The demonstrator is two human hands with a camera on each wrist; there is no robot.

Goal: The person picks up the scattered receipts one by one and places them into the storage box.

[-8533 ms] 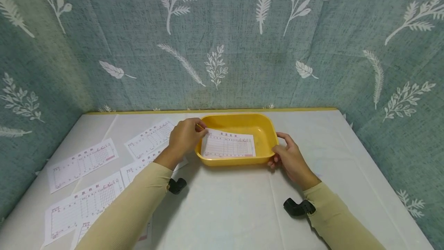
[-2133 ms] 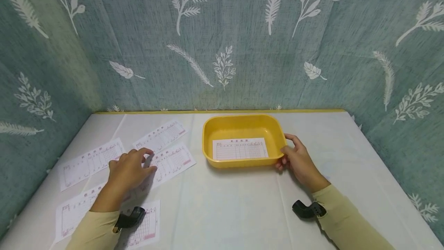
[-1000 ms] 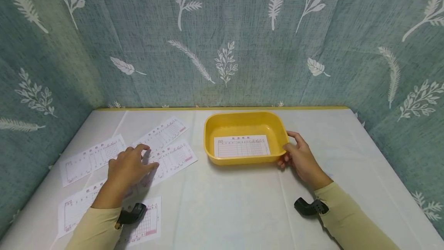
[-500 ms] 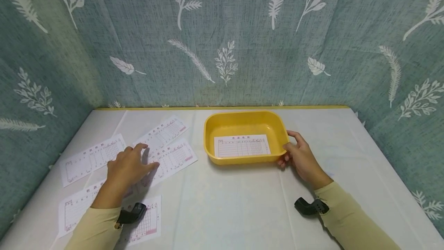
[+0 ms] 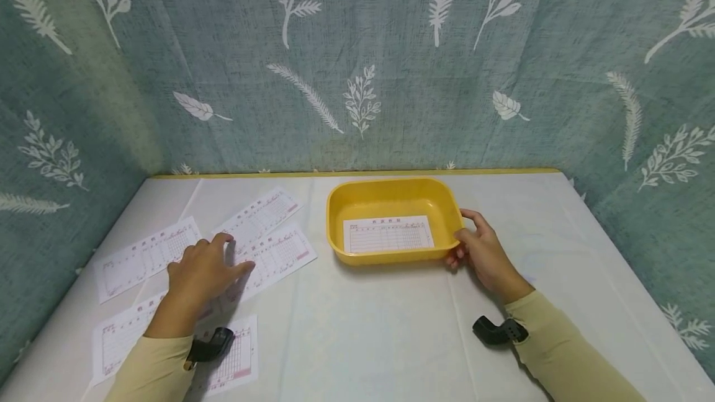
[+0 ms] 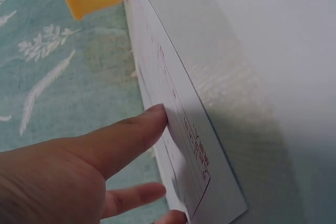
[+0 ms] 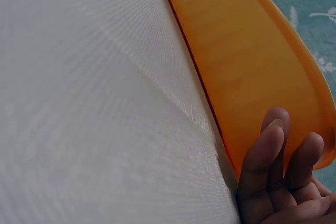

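Observation:
My left hand point(image 5: 198, 275) hovers low over the printed receipt slips at the left, fingers spread and thumb apart from the index finger. Its fingertips meet or nearly meet one slip point(image 5: 282, 254); in the left wrist view the thumb tip lies against that slip point(image 6: 207, 174). Nothing is visibly pinched. At the centre back stands a yellow plastic tray point(image 5: 385, 198), with a slip point(image 5: 388, 234) lying flat inside. My right hand point(image 5: 487, 259) grips the tray's right front corner, thumb on the rim and the other fingers curled at the outside wall point(image 7: 247, 72).
More slips lie around the left hand: one behind it point(image 5: 268, 206), one to its left point(image 5: 148, 256), and others nearer point(image 5: 120, 340) and beneath the forearm point(image 5: 237, 352). A white cloth covers the table point(image 5: 363, 327). Patterned fabric point(image 5: 357, 79) walls the back and sides.
Earlier the left hand held a slip in the tray; that slip now lies flat there. The left hand moved left over the slips and has since barely shifted. The right hand kept its grip.

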